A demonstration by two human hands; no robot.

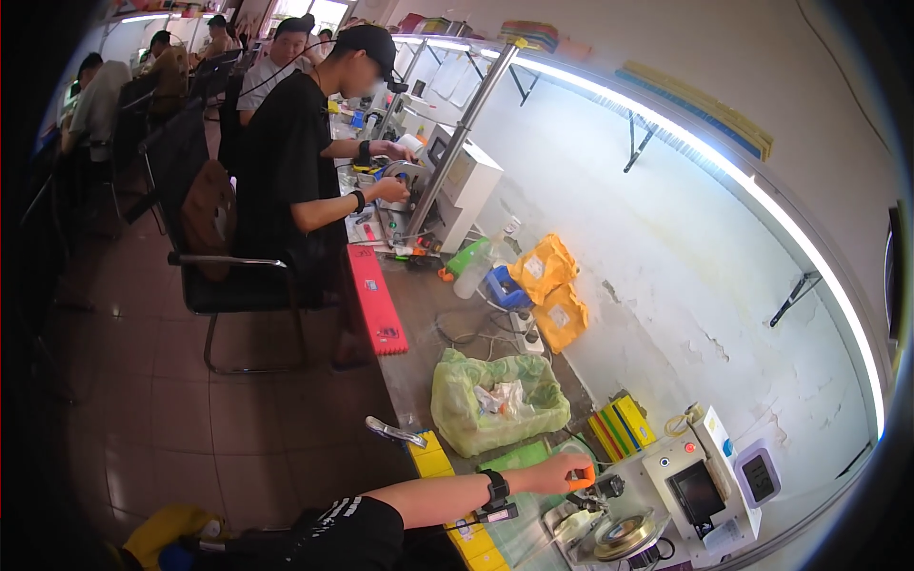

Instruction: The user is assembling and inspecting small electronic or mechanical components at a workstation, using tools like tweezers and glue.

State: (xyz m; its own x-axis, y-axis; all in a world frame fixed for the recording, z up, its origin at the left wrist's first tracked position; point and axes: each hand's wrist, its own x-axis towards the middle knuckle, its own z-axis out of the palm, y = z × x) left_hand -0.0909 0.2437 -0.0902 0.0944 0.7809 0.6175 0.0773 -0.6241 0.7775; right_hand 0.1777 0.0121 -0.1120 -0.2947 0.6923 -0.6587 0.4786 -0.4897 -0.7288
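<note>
Grip: the person's left hand (pixel 560 472) was closed around a small orange handle (pixel 582 479), fingers wrapped over it; only this one hand showed, the other being out of the picture.
Handle: it sat at the near edge of a small white bench machine (pixel 687 481), just above a round metal reel (pixel 624 536) on the machine's lower part.
Arm: the forearm reached in from the lower edge toward the right, a black wristband (pixel 495 489) on the wrist and a black sleeve with white stripes (pixel 347 535) above it.
Machine: white housing with a dark screen on its face and a small grey box beside it at the right.
Near things: a green plastic bag (pixel 498 400) with scraps inside lay just beyond the hand; yellow blocks (pixel 430 459) sat at the bench edge beside the arm; a yellow and green box (pixel 619 426) stood between the bag and the machine.
Surface: a long grey workbench (pixel 424 328) ran along the wall, cluttered, with two yellow pouches (pixel 550 285), a blue tub (pixel 502 285) and a red tray (pixel 375 297) hanging over its front edge.
Co-worker: a person in black with a black cap (pixel 369 40) sat farther up the bench on a black chair (pixel 221 247), both hands at a second white machine (pixel 457 186).
Room: a white, scuffed wall (pixel 666 247) with a bright light strip (pixel 724 162) curving above it; brown tiled floor (pixel 190 409); more seated people in the far left corner.
</note>
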